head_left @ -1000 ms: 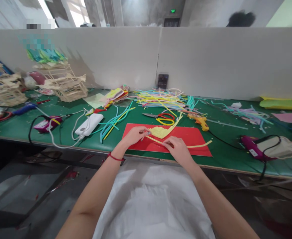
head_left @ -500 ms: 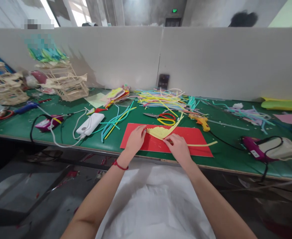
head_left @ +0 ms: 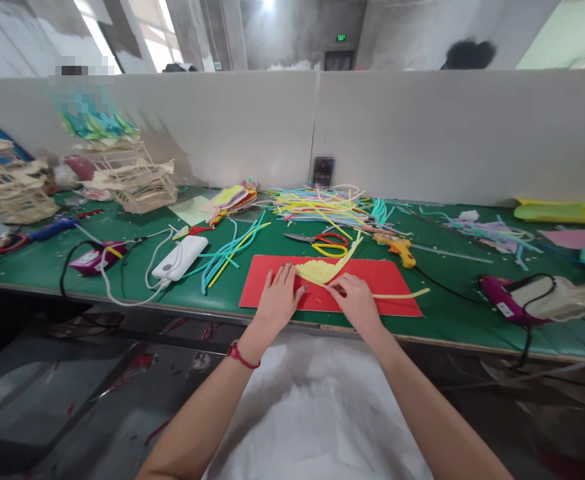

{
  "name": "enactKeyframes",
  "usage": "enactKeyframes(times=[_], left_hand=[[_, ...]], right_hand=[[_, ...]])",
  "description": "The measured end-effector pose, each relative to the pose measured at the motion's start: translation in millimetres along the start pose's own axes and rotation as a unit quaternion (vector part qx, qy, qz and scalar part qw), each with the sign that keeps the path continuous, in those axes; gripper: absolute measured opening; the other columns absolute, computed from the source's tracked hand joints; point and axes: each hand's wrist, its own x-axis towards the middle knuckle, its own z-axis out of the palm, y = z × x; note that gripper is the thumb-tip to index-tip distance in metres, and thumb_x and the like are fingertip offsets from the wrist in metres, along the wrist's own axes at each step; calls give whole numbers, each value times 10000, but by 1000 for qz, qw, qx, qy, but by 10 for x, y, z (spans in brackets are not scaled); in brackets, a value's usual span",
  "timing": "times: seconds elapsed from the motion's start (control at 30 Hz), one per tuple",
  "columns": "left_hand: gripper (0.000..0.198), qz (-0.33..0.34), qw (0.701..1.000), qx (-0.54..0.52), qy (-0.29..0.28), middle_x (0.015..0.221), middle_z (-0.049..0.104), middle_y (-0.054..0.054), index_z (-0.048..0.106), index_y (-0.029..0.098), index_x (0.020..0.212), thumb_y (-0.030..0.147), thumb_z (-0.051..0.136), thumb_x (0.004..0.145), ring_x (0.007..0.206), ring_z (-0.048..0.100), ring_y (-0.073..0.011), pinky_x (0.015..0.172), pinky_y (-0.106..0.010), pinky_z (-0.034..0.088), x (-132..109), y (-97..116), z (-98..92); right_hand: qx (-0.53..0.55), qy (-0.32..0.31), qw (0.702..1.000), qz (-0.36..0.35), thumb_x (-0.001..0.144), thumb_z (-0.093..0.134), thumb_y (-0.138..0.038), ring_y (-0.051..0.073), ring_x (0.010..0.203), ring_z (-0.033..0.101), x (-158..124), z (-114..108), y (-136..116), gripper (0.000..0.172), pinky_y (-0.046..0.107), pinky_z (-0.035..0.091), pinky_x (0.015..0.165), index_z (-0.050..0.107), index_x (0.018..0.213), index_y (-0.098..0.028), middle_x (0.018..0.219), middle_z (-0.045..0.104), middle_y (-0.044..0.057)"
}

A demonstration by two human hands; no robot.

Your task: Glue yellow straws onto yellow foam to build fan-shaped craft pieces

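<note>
A red sheet (head_left: 382,280) lies at the near edge of the green table (head_left: 42,260). On it sits a fan-shaped piece built of yellow strips (head_left: 317,270), with one long yellow strip (head_left: 397,295) running off to the right. My left hand (head_left: 277,300) lies flat on the red sheet, fingers stretched out, just left of the yellow piece. My right hand (head_left: 355,300) has its fingers pressed together on the long yellow strip where it meets the fan.
Behind the sheet lie red-handled scissors (head_left: 322,238), a yellow glue gun (head_left: 397,248) and a heap of coloured strips (head_left: 322,200). A white power bank (head_left: 179,258) with cables sits left, a purple glue gun (head_left: 502,297) right, wooden stick models (head_left: 132,177) far left. A grey partition stands behind.
My left hand has let go of its pinch and now lies flat on the red sheet. My right hand has slid left along the strip toward the fan. The view has shifted slightly.
</note>
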Motion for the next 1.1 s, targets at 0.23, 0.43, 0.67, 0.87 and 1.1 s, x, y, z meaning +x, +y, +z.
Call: enactKeyframes(times=[0.23, 0.43, 0.67, 0.87, 1.1], left_hand=[[576, -54, 998, -3, -11, 1466, 355, -187, 325, 84, 1422, 400, 276, 944, 1367, 330, -276, 1115, -481, 263, 8, -77, 50], [537, -33, 999, 7, -11, 1489, 341, -133, 348, 169, 1419, 406, 302, 939, 1388, 290, -263, 1120, -488, 246, 25, -63, 10], [532, -43, 999, 10, -22, 1487, 349, -130, 374, 230, 1407, 461, 308, 932, 1378, 306, -286, 1105, -517, 252, 22, -72, 12], [537, -48, 998, 5, -32, 1490, 343, -130, 387, 216, 1403, 462, 285, 937, 1384, 292, -290, 1110, -515, 245, 19, -54, -21], [573, -69, 996, -5, -51, 1509, 290, -127, 333, 144, 1428, 444, 276, 943, 1397, 270, -263, 1136, -483, 215, 41, -60, -17]], right_hand=[[4, 0, 1000, 4, 912, 477, -317, 195, 746, 587, -30, -22, 2, 251, 329, 414, 703, 606, 726, -210, 736, 628, 39], [-4, 6, 1000, -5, 921, 450, -333, 198, 729, 586, -18, -23, 0, 278, 332, 413, 689, 606, 727, -210, 727, 628, 45], [1, -5, 1000, 6, 908, 483, -304, 195, 741, 587, 2, -18, -5, 235, 326, 417, 696, 600, 728, -207, 739, 625, 38], [6, -8, 1000, 7, 908, 486, -302, 192, 745, 580, -4, -18, 8, 231, 326, 421, 711, 603, 735, -204, 749, 617, 34], [2, -10, 1000, 9, 904, 499, -303, 189, 745, 585, -3, -15, 10, 225, 317, 411, 706, 610, 737, -199, 748, 621, 33]])
